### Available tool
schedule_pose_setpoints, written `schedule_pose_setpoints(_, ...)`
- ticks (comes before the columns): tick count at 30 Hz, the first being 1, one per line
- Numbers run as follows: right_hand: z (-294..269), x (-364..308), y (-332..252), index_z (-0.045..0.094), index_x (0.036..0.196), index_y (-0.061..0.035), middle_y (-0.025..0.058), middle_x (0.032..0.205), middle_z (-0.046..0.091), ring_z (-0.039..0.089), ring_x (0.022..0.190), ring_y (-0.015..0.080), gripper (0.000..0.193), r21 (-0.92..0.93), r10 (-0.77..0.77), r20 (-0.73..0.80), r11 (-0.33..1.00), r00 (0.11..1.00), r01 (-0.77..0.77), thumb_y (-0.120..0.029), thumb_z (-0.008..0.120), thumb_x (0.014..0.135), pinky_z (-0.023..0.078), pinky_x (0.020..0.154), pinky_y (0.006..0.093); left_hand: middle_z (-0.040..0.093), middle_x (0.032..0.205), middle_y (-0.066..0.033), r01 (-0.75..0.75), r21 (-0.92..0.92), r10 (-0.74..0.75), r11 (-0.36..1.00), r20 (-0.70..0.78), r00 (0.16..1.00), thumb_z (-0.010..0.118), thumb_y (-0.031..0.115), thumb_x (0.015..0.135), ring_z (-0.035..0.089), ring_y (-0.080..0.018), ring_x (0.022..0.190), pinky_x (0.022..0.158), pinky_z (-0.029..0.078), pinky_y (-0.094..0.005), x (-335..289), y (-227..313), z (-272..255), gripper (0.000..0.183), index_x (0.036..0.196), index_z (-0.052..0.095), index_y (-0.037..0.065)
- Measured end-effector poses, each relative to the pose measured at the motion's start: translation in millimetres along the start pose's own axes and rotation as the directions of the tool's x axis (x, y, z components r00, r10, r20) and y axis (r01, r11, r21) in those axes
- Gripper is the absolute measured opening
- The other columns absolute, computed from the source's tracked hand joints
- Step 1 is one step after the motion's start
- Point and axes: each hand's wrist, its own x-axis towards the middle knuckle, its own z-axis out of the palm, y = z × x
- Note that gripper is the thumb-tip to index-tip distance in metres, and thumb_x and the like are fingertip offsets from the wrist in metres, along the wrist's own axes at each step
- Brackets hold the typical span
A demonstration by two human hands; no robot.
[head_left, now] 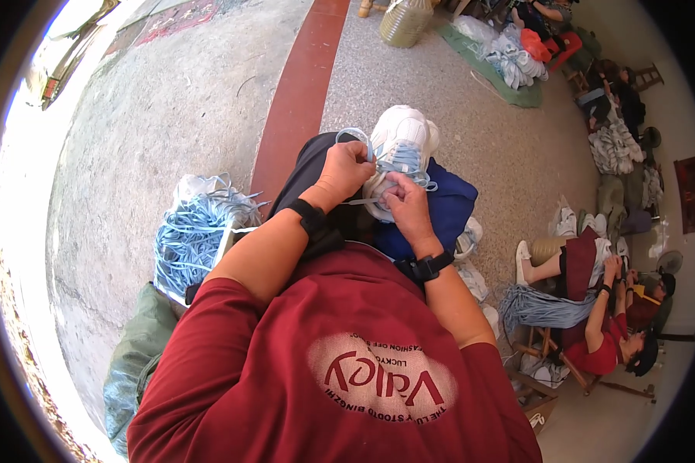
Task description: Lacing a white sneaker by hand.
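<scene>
A white sneaker (400, 127) sits on my lap with its toe pointing away from me. Light blue laces (404, 157) criss-cross its front. My left hand (347, 167) is beside the sneaker's left edge, its fingers pinched on a light blue shoelace (353, 133) that loops up above them. At the tongue and collar my right hand (409, 207) grips the sneaker with bent fingers; whether lace is also between them is hidden. Another lace length runs left from near the right fingertips. Under the sneaker a blue cloth (449, 202) covers my right thigh.
To my left stands a container heaped with light blue laces (189, 239), near a green sack (135, 355). White shoes (469, 239) lie by my right leg. A seated person (594, 339) works at right beside bundled laces (544, 306). Shoes pile on a green mat (529, 94).
</scene>
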Motion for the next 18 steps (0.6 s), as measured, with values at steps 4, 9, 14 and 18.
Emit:
schedule_pose_setpoints(4,-0.8,0.5,4.2,0.054,0.107,0.0064,0.0111,0.072,0.062,0.061,0.065,0.0130,0.032,0.006,-0.011,-0.002,1.000,1.000,0.011,0.004,0.052,0.075,0.049,0.061,0.0248,0.058,0.061,-0.0158,-0.113,0.244,0.110,0.963,0.027,0.994,0.063,0.005,0.069,0.057,-0.0200,0.052,0.051,0.044,-0.0306,-2.1,15.9,-2.4,0.008,0.067,0.058,-0.001)
schedule_pose_setpoints(9,1.4,0.4,4.5,0.053,0.109,0.0056,0.0106,0.072,0.062,0.060,0.065,0.0125,0.034,0.013,0.006,-0.004,1.000,1.000,-0.006,0.003,0.053,0.075,0.048,0.060,0.0246,0.058,0.060,-0.0138,-0.163,0.384,0.113,0.909,0.150,0.982,0.062,0.004,0.066,0.057,-0.0168,0.055,0.053,0.045,-0.0303,2.3,15.3,-3.0,0.008,0.071,0.061,-0.002)
schedule_pose_setpoints(14,2.8,-1.2,3.0,0.055,0.108,0.0050,0.0102,0.071,0.062,0.059,0.064,0.0130,0.033,0.010,-0.015,-0.011,1.000,1.000,0.015,0.002,0.053,0.075,0.048,0.061,0.0252,0.061,0.067,-0.0164,-0.062,0.303,0.030,0.951,0.109,0.994,0.061,0.005,0.067,0.060,-0.0258,0.059,0.056,0.046,-0.0328,6.7,11.5,3.8,0.008,0.072,0.061,-0.001)
schedule_pose_setpoints(18,4.4,-1.3,1.1,0.058,0.104,0.0025,0.0156,0.071,0.061,0.061,0.063,0.0234,0.032,-0.265,-0.089,-0.043,0.961,0.995,0.074,0.002,0.052,0.072,0.049,0.061,0.0315,0.062,0.071,-0.0161,-0.125,0.521,0.126,0.844,0.033,0.991,0.061,0.010,0.070,0.061,-0.0315,0.066,0.060,0.048,-0.0365,-2.8,14.7,9.7,0.010,0.073,0.061,0.001)
